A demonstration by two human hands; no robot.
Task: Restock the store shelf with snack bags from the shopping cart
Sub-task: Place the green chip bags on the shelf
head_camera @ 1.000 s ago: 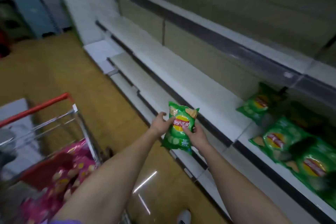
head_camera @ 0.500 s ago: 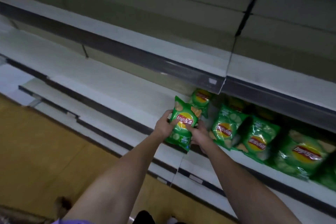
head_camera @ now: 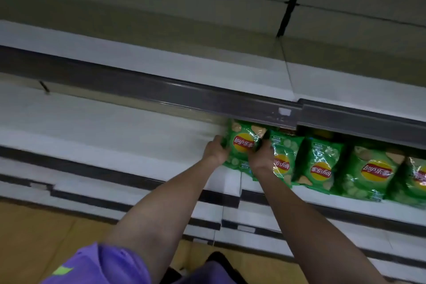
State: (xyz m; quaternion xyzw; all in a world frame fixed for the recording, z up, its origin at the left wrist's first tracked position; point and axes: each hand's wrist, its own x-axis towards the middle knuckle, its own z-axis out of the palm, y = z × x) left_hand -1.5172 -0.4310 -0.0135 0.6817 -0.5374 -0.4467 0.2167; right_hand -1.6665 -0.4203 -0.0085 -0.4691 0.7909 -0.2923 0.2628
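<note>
Green snack bag (head_camera: 243, 143) between both hands, left hand (head_camera: 215, 151) and right hand (head_camera: 261, 157) gripping its sides (upright on shelf (head_camera: 138, 140))

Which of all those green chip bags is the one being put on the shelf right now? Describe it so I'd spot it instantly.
Find the white shelf under the grey price rail, where a row of green bags stands. It is the leftmost bag, the only one gripped by the left hand and right hand.
</note>
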